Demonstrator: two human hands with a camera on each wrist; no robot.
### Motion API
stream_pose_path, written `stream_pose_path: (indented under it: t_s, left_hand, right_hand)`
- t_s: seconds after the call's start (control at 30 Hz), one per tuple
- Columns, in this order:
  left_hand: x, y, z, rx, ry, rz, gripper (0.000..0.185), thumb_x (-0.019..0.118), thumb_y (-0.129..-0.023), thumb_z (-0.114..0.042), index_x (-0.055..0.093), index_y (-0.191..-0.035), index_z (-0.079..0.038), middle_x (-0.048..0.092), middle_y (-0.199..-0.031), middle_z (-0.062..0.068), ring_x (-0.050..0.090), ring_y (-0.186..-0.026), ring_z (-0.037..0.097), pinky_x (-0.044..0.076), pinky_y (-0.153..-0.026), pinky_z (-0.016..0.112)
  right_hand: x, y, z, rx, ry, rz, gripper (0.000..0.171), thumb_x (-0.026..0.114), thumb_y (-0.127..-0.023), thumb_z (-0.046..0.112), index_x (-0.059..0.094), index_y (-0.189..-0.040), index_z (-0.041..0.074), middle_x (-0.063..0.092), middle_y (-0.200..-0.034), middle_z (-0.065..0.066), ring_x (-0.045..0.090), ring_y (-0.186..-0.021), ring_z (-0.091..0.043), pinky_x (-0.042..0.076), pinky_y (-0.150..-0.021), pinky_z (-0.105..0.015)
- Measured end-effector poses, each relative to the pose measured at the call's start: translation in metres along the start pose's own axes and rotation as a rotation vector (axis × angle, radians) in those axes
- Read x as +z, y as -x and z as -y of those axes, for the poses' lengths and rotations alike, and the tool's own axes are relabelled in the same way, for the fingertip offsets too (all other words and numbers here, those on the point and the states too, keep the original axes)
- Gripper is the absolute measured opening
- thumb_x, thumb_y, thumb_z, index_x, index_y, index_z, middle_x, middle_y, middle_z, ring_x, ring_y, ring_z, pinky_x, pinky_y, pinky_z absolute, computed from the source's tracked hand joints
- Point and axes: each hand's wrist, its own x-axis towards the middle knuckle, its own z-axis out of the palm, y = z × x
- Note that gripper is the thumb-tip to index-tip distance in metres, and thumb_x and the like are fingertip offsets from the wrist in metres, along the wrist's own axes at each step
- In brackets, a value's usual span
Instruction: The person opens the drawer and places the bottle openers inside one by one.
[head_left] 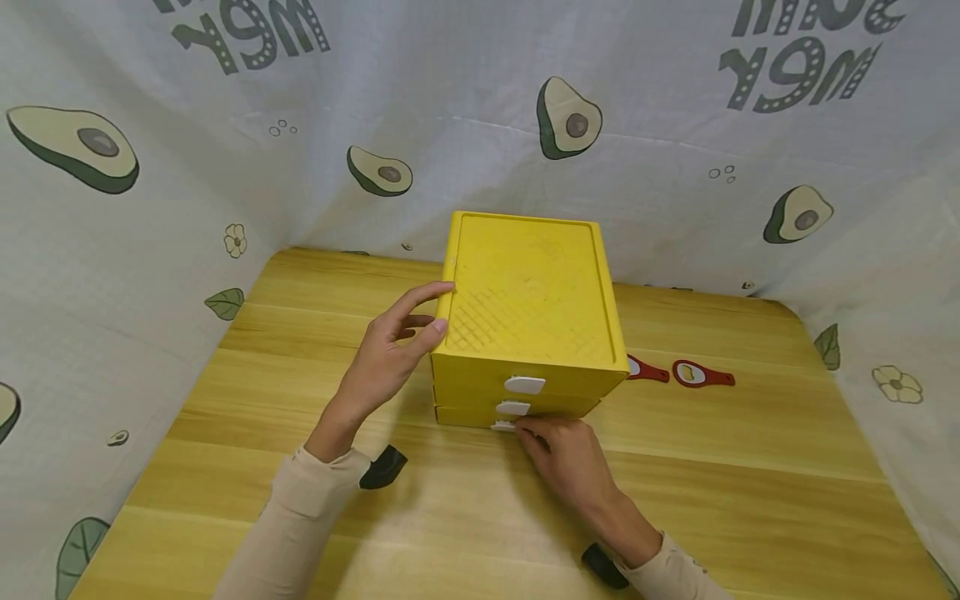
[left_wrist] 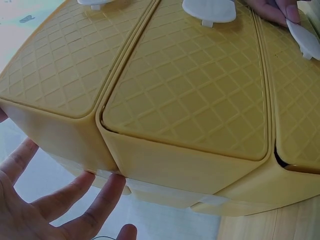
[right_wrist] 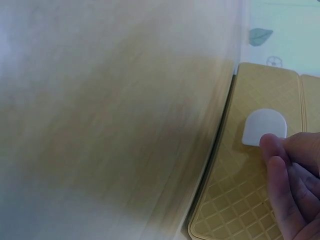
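Head view: right hand (head_left: 566, 454) seemingly pinches bottom handle (head_left: 503, 427).

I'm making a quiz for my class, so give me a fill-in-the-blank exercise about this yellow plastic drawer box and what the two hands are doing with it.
1. The yellow plastic drawer box has ___ white tab handles on its front.
2. The right hand touches the ___ white tab handle.
3. The left hand rests open against the box's ___ side.
4. The red bottle openers lie on the wooden table to the box's ___.

Missing words: three; lowest; left; right
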Motion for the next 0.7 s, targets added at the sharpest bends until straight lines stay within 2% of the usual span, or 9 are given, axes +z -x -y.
stream_pose_path:
  t_s: [0.53, 0.7]
  left_hand:
    - [0.0003, -0.0007, -0.0009, 0.000, 0.003, 0.009, 0.040, 0.057, -0.102, -0.031, 0.054, -0.142, -0.035, 0.048, -0.149, -0.014, 0.063, -0.115, 0.021, 0.045, -0.100, 0.049]
    - [-0.0010, 0.0000, -0.0003, 0.000, -0.002, 0.007, 0.040, 0.056, -0.103, -0.029, 0.054, -0.142, -0.034, 0.048, -0.150, -0.012, 0.063, -0.116, 0.023, 0.045, -0.100, 0.050]
  right_hand:
    - [0.0007, 0.0008, -0.0016, -0.001, 0.002, 0.001, 0.009, 0.083, -0.079, 0.007, 0.077, -0.078, 0.014, 0.071, -0.072, 0.006, 0.052, -0.060, 0.000, 0.047, -0.056, -0.020]
    - [-0.0010, 0.0064, 0.0039, -0.004, -0.003, 0.015, 0.011, 0.084, -0.077, 0.006, 0.079, -0.080, 0.015, 0.074, -0.076, 0.007, 0.062, -0.065, 0.000, 0.052, -0.058, -0.022]
